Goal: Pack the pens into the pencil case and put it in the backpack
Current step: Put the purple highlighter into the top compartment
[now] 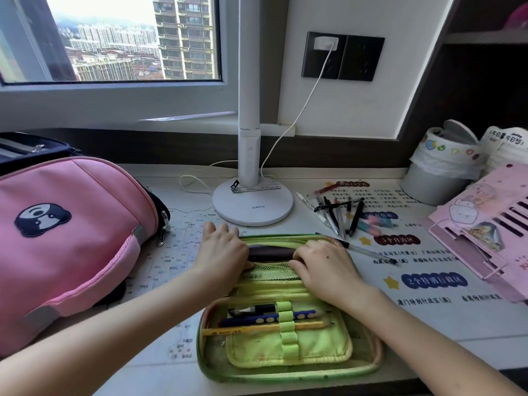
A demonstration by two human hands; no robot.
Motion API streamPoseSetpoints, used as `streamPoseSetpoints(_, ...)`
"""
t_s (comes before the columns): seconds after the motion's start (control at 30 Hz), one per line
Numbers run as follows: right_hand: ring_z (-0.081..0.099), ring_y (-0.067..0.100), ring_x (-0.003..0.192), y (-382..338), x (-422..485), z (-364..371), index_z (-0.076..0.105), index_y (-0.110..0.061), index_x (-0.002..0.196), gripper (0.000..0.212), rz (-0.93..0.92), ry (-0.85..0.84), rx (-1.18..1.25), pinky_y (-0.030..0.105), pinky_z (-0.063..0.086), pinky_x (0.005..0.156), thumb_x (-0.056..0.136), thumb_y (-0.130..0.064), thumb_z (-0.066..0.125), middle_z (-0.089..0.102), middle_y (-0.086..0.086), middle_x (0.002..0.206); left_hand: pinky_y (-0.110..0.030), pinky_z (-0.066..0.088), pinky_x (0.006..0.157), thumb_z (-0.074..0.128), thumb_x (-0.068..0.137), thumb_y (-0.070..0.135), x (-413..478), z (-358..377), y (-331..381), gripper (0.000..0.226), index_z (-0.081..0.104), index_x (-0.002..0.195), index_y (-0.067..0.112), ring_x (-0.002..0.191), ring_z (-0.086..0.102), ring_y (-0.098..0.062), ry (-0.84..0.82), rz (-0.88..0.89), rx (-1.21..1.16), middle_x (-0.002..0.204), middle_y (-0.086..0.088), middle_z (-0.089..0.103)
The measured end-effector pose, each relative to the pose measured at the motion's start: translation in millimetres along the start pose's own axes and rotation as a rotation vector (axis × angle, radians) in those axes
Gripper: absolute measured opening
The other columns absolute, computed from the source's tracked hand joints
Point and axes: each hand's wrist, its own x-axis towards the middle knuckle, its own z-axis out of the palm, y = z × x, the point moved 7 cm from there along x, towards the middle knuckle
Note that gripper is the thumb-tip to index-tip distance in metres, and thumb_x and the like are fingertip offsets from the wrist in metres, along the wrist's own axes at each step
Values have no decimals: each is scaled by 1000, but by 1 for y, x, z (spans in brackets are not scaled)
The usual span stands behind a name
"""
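The open green fabric pencil case (288,347) lies long axis three-to-nine on the desk (428,324); left hand (221,251) and right hand (323,265), palms down, each have their grip clamped on its mesh pocket (271,271)

There is just the one view, worn on the person's head, looking forward and down over the tabletop (314,221) from close above. Both forearms reach in from the bottom edge. The wide lens bends the edges; the window (114,38) and wall sockets (343,55) fill the top, the pink backpack (65,241) crowds the left.
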Motion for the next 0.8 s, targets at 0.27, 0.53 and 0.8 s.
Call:
streamPoseSetpoints(0.27,54,19,97,2,7,-11,67,-20,94,23,-6,-48,96,34,42,84,90,-39,54,63,-2,99,-36,27,85,46,86,54,-3,5,-13,38,65,92,22,94,45,-23,88,1,-205,97,0,54)
streamPoseSetpoints(0.53,51,18,73,15,-7,-36,72,-21,82,6,-48,299,254,28,34,64,83,-22,66,63,1,74,-30,14,67,52,87,44,0,-7,-16,22,69,95,34,80,39,-15,223,67,-431,82,7,52)
streamPoseSetpoints(0.8,52,14,93,12,2,-7,66,-24,92,18,-150,67,77,32,34,91,92,-32,50,67,-10,94,-30,18,74,46,84,56,-1,0,-6,32,65,97,33,83,34,-13,146,126,-321,84,8,40)
